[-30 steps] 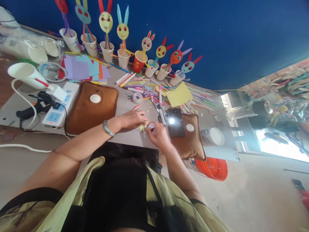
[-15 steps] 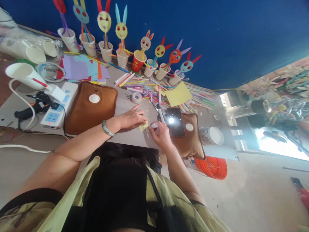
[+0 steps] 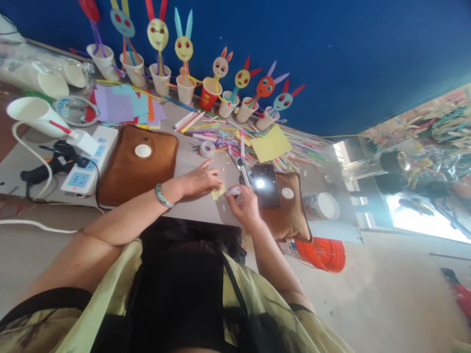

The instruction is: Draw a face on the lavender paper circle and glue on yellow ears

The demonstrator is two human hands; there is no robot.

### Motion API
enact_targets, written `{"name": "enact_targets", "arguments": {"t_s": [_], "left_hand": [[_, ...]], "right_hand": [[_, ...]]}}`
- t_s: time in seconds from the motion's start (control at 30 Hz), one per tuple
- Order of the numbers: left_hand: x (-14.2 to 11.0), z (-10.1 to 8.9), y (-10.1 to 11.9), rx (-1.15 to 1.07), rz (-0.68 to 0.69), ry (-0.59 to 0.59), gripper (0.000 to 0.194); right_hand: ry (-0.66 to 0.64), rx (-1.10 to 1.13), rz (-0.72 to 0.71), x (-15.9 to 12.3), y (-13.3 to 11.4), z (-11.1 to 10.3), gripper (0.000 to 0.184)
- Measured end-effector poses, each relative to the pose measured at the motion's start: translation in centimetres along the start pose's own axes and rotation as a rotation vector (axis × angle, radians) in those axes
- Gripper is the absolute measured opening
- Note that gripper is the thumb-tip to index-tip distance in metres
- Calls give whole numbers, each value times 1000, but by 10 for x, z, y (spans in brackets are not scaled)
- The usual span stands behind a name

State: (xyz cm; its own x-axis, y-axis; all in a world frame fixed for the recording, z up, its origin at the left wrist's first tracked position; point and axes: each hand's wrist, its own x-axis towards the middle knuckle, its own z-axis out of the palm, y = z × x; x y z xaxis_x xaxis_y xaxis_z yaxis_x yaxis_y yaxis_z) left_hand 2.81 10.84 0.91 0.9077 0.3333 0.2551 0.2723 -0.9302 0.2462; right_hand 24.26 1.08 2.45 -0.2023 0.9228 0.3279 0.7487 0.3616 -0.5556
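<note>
Small pieces of yellow paper lie on the grey table at the fingertips of my left hand. Its fingers are bent together and press on the paper, partly hiding it. A jade-coloured bangle circles that wrist. Just to the right, my right hand is closed, thumb and fingers pinching a small whitish, rounded piece close to the paper. Its exact kind is too small to tell. A white marker rises behind the right fingers; whether they touch it is unclear. Scissors lie partly hidden beyond.
Paper cups with rabbit-faced figures line the blue wall. A brown hot-water bag and power strip lie left. At right are a phone, another brown bag and a paper tub. A tape roll sits beyond my hands.
The whole view has shifted very slightly. Both hands keep nearly the same pose and place over the yellow paper.
</note>
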Motion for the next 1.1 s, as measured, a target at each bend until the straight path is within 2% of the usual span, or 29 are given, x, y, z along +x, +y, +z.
{"name": "enact_targets", "arguments": {"t_s": [0.1,0.27,0.43,0.57,0.73,0.9,1.1], "left_hand": [[0,1,0,-8,3,18,21],[0,0,0,1,6,21,21],[0,0,0,-8,0,14,20],[0,0,0,-16,-2,4,21],[0,0,0,-21,-8,6,22],[0,0,0,-39,-5,21,20],[0,0,0,-41,-15,13,23]], "right_hand": [[45,4,24,0,-1,2,12],[-58,4,-8,0,1,2,11],[34,-8,28,0,4,-1,11],[-26,-26,28,1,4,-3,10],[60,-12,34,1,3,0,9],[-36,-30,35,0,4,-3,12],[39,18,44,1,0,3,10]]}}
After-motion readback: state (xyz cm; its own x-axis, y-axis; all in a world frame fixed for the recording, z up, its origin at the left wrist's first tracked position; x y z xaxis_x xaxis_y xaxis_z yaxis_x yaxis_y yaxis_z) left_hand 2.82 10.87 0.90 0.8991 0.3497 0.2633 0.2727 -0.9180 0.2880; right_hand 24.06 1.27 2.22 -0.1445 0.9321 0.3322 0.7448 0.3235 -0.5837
